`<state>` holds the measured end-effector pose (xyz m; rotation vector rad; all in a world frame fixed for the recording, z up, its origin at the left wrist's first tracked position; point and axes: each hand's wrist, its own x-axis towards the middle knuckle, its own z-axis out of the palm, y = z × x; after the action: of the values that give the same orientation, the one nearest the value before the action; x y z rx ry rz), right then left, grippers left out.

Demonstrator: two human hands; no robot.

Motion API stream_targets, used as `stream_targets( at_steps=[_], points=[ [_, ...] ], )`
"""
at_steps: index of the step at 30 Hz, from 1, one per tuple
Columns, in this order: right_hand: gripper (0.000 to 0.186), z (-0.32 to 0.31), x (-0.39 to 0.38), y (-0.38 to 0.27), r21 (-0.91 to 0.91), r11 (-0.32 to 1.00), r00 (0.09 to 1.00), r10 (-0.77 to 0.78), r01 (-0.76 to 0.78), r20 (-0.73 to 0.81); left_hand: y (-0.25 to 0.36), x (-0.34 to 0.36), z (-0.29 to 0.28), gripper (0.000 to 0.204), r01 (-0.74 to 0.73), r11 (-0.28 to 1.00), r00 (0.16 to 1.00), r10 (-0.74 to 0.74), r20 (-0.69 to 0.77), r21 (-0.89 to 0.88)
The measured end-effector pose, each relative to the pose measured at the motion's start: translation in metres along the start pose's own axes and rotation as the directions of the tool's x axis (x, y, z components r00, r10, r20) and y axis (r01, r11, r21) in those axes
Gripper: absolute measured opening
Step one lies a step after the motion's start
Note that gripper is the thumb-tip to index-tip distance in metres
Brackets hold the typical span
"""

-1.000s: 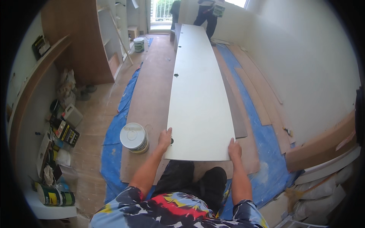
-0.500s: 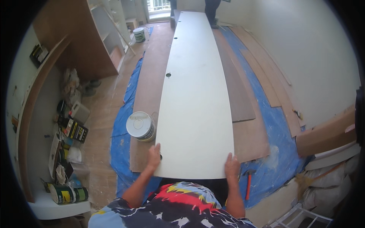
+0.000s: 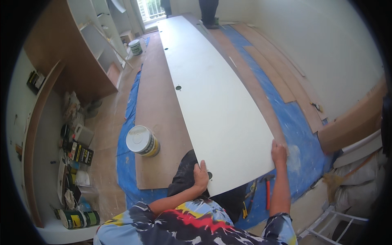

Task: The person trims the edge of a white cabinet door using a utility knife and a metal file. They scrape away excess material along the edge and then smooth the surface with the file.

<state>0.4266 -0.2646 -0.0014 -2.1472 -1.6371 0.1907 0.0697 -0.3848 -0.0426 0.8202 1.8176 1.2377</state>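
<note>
A long white door panel (image 3: 220, 106) stretches from just in front of me toward the window, with round holes along its left edge. My left hand (image 3: 200, 176) grips that edge near the closest hole, thumb on top and fingers hidden beneath. On the opposite edge, my right hand (image 3: 279, 152) is closed around the near right corner. The near end is raised over my legs. A white lidded bucket (image 3: 143, 141) stands left of the panel on a brown board (image 3: 157, 110).
Blue sheeting (image 3: 298, 134) covers part of the floor. A red-handled hammer (image 3: 268, 194) and other hand tools lie beside my right forearm. Another person's legs (image 3: 208, 14) are at the far end. Cans and bags line the left wall; a white metal frame (image 3: 337, 222) is at lower right.
The panel's near end has swung to the right, both hands moving along with it. Its near edge now slants, and my dark-trousered leg shows at its left.
</note>
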Motion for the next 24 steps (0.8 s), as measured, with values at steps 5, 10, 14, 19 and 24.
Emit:
stream_targets(
  at_steps=[5, 10, 14, 19, 24],
  points=[
    [0.065, -0.008, 0.001, -0.011, -0.025, 0.996, 0.985, 0.085, -0.082, 0.149, -0.004, 0.013, -0.017, 0.048, 0.116, 0.976, 0.993, -0.112, 0.03, -0.186],
    [0.06, 0.001, -0.054, -0.071, 0.047, 0.98, 0.973, 0.184, -0.192, 0.138, -0.007, 0.036, -0.079, 0.058, 0.117, 0.991, 0.993, -0.115, -0.037, 0.062],
    [0.063, 0.012, -0.048, -0.095, 0.049, 0.977, 0.967, 0.198, -0.208, 0.159, -0.012, 0.06, -0.099, 0.059, 0.105, 0.994, 0.994, -0.106, 0.018, 0.006],
    [0.069, 0.029, 0.016, -0.073, 0.03, 0.991, 0.991, 0.126, -0.127, 0.043, 0.009, 0.098, -0.046, 0.058, 0.049, 0.999, 0.998, -0.048, 0.048, -0.019],
    [0.069, 0.032, 0.065, -0.076, -0.011, 0.994, 0.987, 0.113, -0.112, 0.116, 0.001, 0.133, -0.019, 0.063, -0.012, 0.997, 1.0, 0.011, 0.023, 0.077]
  ],
)
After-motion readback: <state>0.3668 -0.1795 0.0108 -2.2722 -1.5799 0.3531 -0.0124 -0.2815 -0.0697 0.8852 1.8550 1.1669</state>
